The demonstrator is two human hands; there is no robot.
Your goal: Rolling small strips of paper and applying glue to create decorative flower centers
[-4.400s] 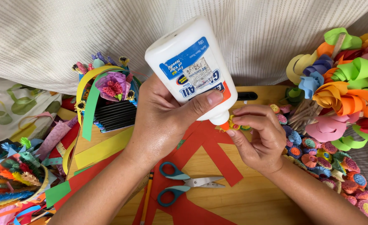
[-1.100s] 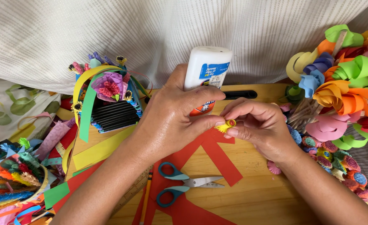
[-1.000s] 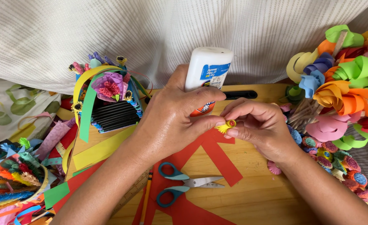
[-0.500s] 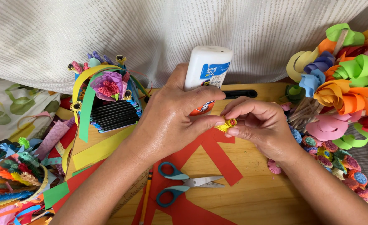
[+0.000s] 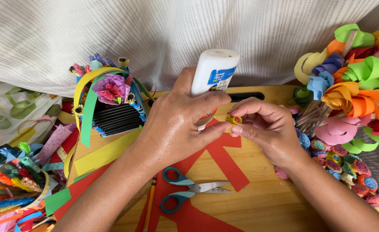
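Observation:
My left hand (image 5: pixel 178 124) grips a white glue bottle (image 5: pixel 213 73) with a blue label and an orange cap, held nearly upright over the wooden board (image 5: pixel 258 197). Its thumb also touches a small yellow rolled paper piece with a red centre (image 5: pixel 233 120). My right hand (image 5: pixel 269 129) pinches that same piece from the right, fingertips meeting my left thumb. Red paper strips (image 5: pixel 223 161) lie on the board right under both hands.
Blue-handled scissors (image 5: pixel 185 195) and a pencil (image 5: pixel 150 206) lie on the board near me. A black ridged basket with paper flowers (image 5: pixel 112 103) stands at left. Curled coloured paper flowers (image 5: pixel 352 90) pile at right, fringed paper ones (image 5: pixel 13 180) at far left. White ribbed cloth behind.
Earlier the glue bottle was tipped nozzle-down at the small piece. Now it stands upright in my left hand, and both hands press the yellow piece, barely moving over the last second.

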